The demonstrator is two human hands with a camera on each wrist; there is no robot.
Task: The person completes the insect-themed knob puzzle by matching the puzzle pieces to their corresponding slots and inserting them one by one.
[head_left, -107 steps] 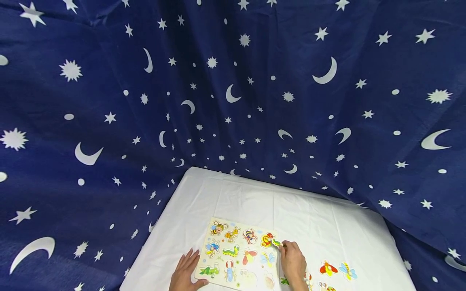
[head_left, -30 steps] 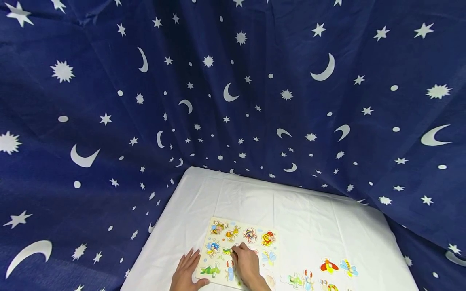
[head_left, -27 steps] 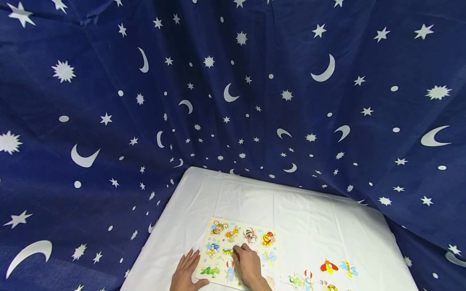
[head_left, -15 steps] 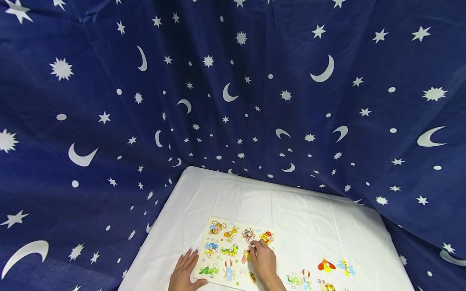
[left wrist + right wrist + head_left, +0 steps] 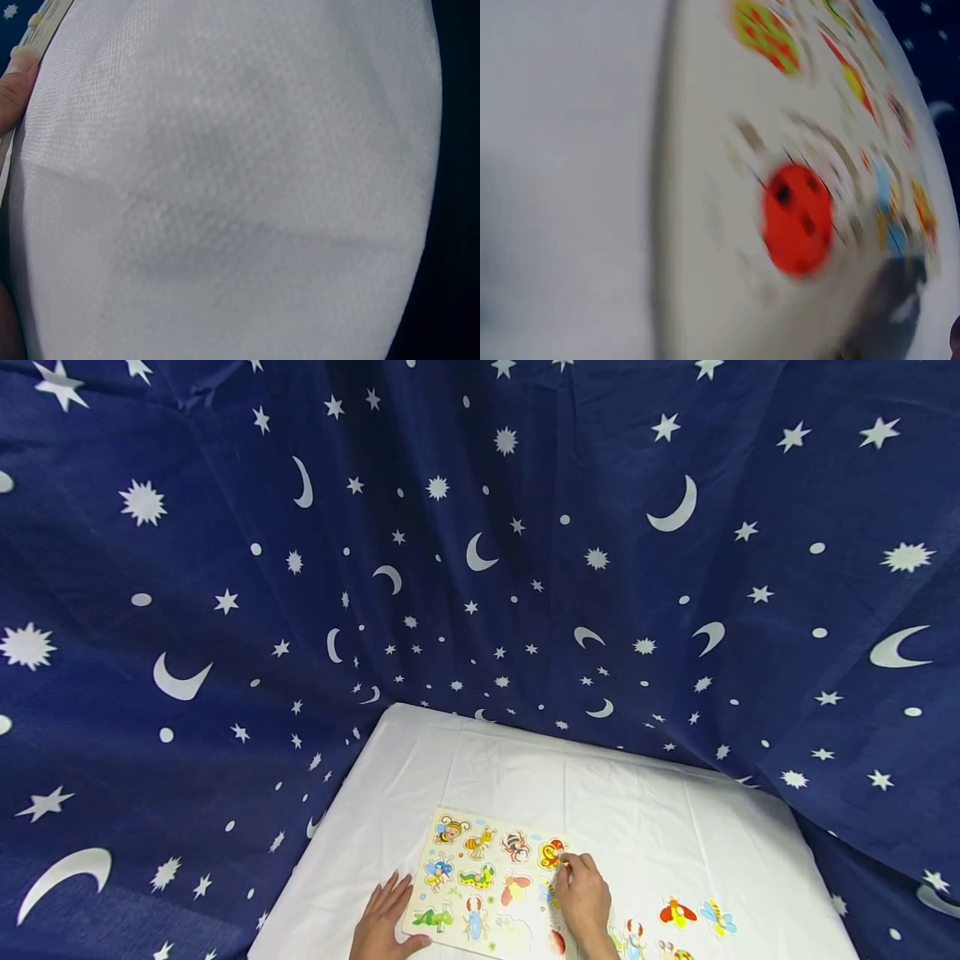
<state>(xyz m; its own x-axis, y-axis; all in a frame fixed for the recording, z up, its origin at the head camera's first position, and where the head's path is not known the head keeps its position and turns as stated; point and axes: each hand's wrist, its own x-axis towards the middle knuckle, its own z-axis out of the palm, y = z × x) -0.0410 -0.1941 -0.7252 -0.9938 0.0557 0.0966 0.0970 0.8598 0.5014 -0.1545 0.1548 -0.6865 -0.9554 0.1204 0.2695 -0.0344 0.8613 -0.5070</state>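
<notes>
My left hand (image 5: 382, 922) lies with spread fingers by the near left corner of the puzzle board (image 5: 457, 935). In the left wrist view the thumb (image 5: 13, 90) rests at the board's edge. A green caterpillar piece (image 5: 476, 878) sits in the board's middle row. My right hand (image 5: 587, 897) is over the board's right edge with loosely bent fingers, nothing visible in them. Its fingertips overlap the side of a red-and-yellow butterfly (image 5: 550, 853). Below it, the right wrist view shows a red ladybird picture (image 5: 796, 219) on the board, blurred.
Loose insect pieces lie right of the board on the white cloth: a red-winged bug (image 5: 677, 912), a blue-winged bee (image 5: 717, 917), a stag beetle (image 5: 633, 937) and a snail (image 5: 681, 954), partly cut off. A dark blue curtain (image 5: 480, 593) with stars hangs around the table (image 5: 487, 760).
My right hand carried the caterpillar piece left to the board's middle row and let it go there. Since then it has moved right to the board's edge. The left hand has stayed put.
</notes>
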